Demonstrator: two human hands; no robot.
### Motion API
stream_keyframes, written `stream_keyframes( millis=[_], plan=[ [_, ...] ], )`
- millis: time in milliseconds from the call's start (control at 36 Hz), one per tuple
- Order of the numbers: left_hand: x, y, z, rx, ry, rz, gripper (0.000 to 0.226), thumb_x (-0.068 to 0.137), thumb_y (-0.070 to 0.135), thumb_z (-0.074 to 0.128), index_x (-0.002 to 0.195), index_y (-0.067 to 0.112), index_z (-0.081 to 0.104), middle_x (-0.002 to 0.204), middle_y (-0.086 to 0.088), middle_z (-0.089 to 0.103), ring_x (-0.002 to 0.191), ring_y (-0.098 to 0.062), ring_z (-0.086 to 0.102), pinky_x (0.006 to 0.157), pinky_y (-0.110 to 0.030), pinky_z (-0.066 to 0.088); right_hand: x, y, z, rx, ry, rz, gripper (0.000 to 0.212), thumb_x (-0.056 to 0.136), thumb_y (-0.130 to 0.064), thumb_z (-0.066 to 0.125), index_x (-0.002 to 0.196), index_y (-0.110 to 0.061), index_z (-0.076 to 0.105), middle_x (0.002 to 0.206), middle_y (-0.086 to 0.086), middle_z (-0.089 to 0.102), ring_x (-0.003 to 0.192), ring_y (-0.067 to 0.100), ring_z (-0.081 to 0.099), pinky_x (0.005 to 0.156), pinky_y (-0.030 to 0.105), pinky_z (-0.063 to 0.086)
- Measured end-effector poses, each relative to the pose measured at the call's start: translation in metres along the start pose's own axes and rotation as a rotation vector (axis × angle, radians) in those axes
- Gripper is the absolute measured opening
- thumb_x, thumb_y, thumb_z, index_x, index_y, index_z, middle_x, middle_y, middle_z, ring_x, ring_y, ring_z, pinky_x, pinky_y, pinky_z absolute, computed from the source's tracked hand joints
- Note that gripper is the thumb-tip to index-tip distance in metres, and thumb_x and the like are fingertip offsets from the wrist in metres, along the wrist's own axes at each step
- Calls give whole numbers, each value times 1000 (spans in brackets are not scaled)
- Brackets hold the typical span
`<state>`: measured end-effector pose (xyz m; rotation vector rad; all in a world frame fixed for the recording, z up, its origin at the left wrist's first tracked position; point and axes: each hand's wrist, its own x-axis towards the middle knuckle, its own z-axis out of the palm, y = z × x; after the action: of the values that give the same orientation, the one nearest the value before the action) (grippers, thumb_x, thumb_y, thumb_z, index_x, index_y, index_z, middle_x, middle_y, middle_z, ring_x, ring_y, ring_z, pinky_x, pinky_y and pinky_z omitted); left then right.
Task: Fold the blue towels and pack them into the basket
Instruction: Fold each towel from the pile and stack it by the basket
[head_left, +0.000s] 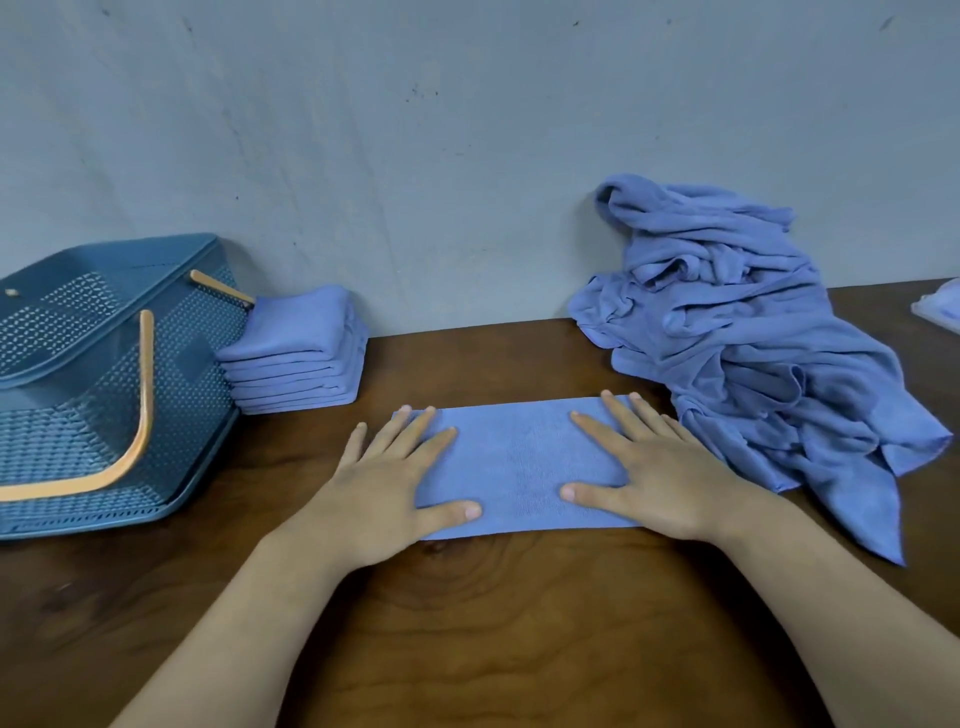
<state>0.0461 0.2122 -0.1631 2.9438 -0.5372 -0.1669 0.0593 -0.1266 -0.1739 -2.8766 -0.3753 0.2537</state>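
Observation:
A blue towel (514, 462), folded into a long flat strip, lies on the brown wooden table in front of me. My left hand (389, 483) presses flat on its left end with fingers spread. My right hand (644, 467) presses flat on its right end the same way. A stack of several folded blue towels (298, 353) stands against the wall, touching the blue perforated basket (104, 405) with orange handles at the left. A heap of unfolded blue towels (737, 343) lies at the right, against the wall.
The grey wall (415, 156) runs along the table's far edge. A pale blue object (943, 306) is cut off by the right frame border. Bare wood of the table (493, 623) lies between my forearms.

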Motion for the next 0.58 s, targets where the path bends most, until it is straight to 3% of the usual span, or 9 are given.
stream_keyframes(
  millis=[56, 111, 167, 222, 306, 389, 472, 583],
  plan=[
    [-3, 11, 0, 21, 101, 78, 79, 96, 82, 38, 165, 47, 23, 175, 24, 1, 161, 0, -10, 132, -41, -6, 2, -1, -1, -5, -10, -8, 109, 65, -112, 19, 158, -64, -10, 172, -19, -25, 158, 11, -27, 131, 47, -5],
    [-5, 30, 2, -102, 144, 122, 63, 102, 63, 48, 162, 47, 33, 171, 27, 19, 158, 3, 10, 129, -27, 5, 3, 0, -4, -5, 0, -16, 111, 65, -112, 22, 160, -62, -5, 174, -18, -18, 160, 11, -22, 130, 49, -1],
    [-3, 51, 9, -215, 152, 97, 55, 108, 57, 45, 161, 45, 37, 169, 27, 26, 155, 5, 16, 126, -23, 11, 3, 1, -5, -3, 34, -22, 109, 67, -111, 24, 161, -61, 5, 175, -18, -7, 161, 11, -13, 129, 51, 4],
    [0, 61, 18, -147, 149, 82, 55, 111, 57, 33, 164, 43, 30, 173, 24, 19, 158, 3, 9, 129, -26, 5, 5, 2, -5, 15, 97, -33, 92, 78, -104, 22, 159, -60, 19, 173, -18, 9, 160, 12, 1, 128, 51, 12],
    [-3, 58, 25, -68, 68, 78, 60, 111, 61, 19, 169, 45, 13, 175, 27, -1, 159, 6, -11, 133, -35, -5, 12, 8, -7, 56, 233, -39, 61, 100, -75, 19, 152, -50, 42, 159, -15, 39, 147, 17, 30, 120, 48, 31],
    [-7, 54, 29, -9, -3, 96, 62, 108, 65, 11, 167, 50, -5, 172, 29, -17, 155, 8, -25, 132, -40, -9, 18, 15, -8, 40, 311, 4, 48, 109, -50, 35, 153, -34, 47, 151, -9, 50, 137, 20, 40, 112, 47, 40],
    [-6, 53, 28, 2, -41, 99, 62, 107, 67, 11, 164, 54, -11, 171, 30, -23, 153, 8, -30, 132, -42, -11, 21, 18, -4, -26, 325, 41, 46, 105, -46, 45, 146, -27, 55, 145, -7, 52, 130, 20, 43, 108, 44, 42],
    [-3, 49, 24, -29, -67, 105, 64, 103, 74, 14, 160, 62, -12, 169, 34, -23, 150, 10, -33, 131, -42, -13, 23, 15, -5, -44, 392, 85, 34, 93, -53, 55, 108, -23, 59, 108, -6, 51, 102, 17, 42, 90, 41, 46]
  ],
)
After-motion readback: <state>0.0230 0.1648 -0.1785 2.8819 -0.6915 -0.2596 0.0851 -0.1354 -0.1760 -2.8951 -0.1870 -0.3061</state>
